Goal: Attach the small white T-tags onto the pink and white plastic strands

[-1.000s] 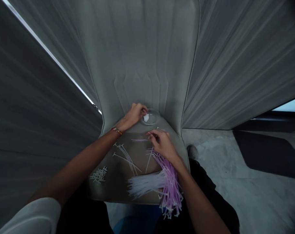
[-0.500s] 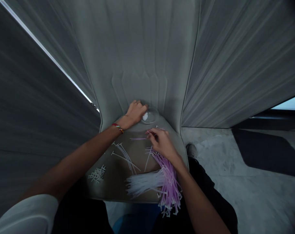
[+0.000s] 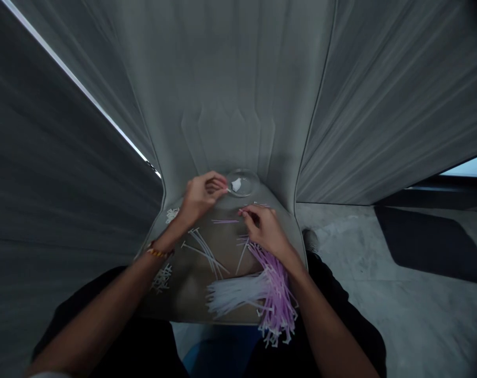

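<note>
My left hand (image 3: pixel 205 193) pinches something small and pale at the near left rim of a clear round dish (image 3: pixel 251 185). A white piece (image 3: pixel 236 184) lies in the dish. Closed at the fingertips, my right hand (image 3: pixel 262 223) is nearer to me; what it pinches is too small to name. Beside it lie thin purple sticks (image 3: pixel 224 221). A bundle of purple sticks (image 3: pixel 275 294) crosses a bundle of white sticks (image 3: pixel 234 294) at the seat's front right. Several loose T-ended white sticks (image 3: pixel 202 249) lie at the middle.
The grey chair seat (image 3: pixel 183 304) bears everything, and its tall backrest (image 3: pixel 226 63) rises behind. Small white pieces lie in a front-left pile (image 3: pixel 162 278) and a farther left pile (image 3: pixel 172 214). A dark mat (image 3: pixel 431 244) is on the floor at right.
My left hand has drawn back left and toward me from the dish, uncovering its left rim and the farther left pile. My right hand has barely moved.
</note>
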{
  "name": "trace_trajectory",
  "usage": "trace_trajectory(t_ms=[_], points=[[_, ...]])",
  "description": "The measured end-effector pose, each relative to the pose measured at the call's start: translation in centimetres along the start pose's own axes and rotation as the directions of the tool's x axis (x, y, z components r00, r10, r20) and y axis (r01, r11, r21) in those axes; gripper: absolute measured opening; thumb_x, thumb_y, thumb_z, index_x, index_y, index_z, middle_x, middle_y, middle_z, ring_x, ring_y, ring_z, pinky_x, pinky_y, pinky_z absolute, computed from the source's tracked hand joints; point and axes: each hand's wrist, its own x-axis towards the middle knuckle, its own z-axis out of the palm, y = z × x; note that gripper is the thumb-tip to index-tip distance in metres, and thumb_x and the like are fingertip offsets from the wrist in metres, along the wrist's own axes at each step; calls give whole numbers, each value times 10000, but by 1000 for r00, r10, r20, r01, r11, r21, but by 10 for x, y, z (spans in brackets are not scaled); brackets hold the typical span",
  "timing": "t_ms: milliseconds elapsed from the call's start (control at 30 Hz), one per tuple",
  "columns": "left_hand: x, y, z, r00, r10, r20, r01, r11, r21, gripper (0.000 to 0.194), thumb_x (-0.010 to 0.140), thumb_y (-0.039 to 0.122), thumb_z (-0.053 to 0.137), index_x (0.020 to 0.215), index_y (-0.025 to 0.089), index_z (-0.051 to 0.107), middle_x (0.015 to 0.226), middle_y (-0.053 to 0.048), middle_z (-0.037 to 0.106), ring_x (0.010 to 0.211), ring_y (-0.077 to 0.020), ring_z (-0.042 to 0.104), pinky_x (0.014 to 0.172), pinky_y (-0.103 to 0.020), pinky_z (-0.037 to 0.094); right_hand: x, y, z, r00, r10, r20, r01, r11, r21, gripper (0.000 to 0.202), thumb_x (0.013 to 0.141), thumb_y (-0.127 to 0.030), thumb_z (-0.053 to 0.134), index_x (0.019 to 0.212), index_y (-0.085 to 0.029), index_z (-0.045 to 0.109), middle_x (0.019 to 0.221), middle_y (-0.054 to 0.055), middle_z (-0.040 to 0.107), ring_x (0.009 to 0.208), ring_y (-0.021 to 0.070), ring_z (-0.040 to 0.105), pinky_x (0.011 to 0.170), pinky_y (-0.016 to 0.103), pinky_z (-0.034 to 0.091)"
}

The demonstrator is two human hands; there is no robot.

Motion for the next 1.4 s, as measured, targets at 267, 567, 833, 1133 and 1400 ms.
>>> trace_trajectory(t_ms=[267,567,833,1133,1400], points=[[-83,21,1,960,-281,16,234,765,-600,293,766,357,839,988,196,735,941,-61,782,874,-206,749,853,-324,619,-8,-30,2,995,20,94,-18,1000,-15,180,937,-168,555,919,-205,730,751,-7,661,686,139,579,640,253,406],[-87,20,12,957,-288,22,235,729,-643,209,755,334,853,905,210,777,926,-44,794,860,-200,756,845,-306,628,-9,-29,5,994,29,102,-24,999,-44,193,933,-146,541,917,-205,725,772,-2,665,697,144,590,673,264,431],[-89,21,12,955,-296,32,245,719,-650,218,768,367,842,910,213,783,901,-47,794,858,-219,763,847,-333,635,-11,-31,4,993,48,105,-46,999,-26,201,912,-113,539,902,-214,713,874,11,730,807,167,660,765,276,484],[-89,21,16,953,-299,43,245,681,-690,173,779,283,835,937,224,796,935,-29,802,866,-195,768,863,-304,631,-11,-30,5,995,34,94,-31,999,-36,203,905,-110,538,877,-214,710,805,1,694,755,157,625,730,275,458],[-90,23,17,947,-316,53,267,689,-674,244,770,329,845,968,196,794,923,-58,806,869,-227,773,858,-337,641,-10,-33,6,995,18,97,-14,999,-43,197,879,-94,549,824,-206,702,740,-20,632,664,129,560,657,257,412]])
